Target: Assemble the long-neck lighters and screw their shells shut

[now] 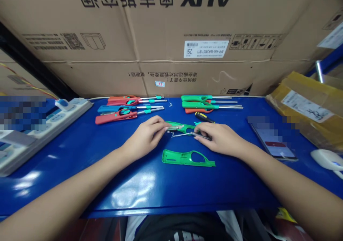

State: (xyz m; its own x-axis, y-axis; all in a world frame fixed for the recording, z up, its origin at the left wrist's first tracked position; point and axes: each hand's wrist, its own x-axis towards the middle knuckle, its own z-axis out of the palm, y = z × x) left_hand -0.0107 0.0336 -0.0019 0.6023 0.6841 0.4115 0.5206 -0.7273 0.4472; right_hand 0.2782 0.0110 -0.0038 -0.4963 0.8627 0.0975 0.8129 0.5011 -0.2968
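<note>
My left hand [148,135] is closed, thumb and fingers pinching a pale, slim lighter part [175,127] over a green half shell [169,123]. My right hand [218,136] is closed on a metal tube [201,138] beside the same shell's right end. A thin white wire [180,135] runs loosely between the two held parts. Closer to me, a second green half shell [173,157] lies on the table with its hollow inside facing up. Just behind my right hand lies a black and yellow screwdriver [204,117], partly hidden.
Several red, orange and blue gas lighters [116,117] lie at the back left; green and orange ones [197,105] lie back right. A power strip [48,130] borders the left. On the right are a phone [273,141], a taped parcel [311,105] and a white device [327,159].
</note>
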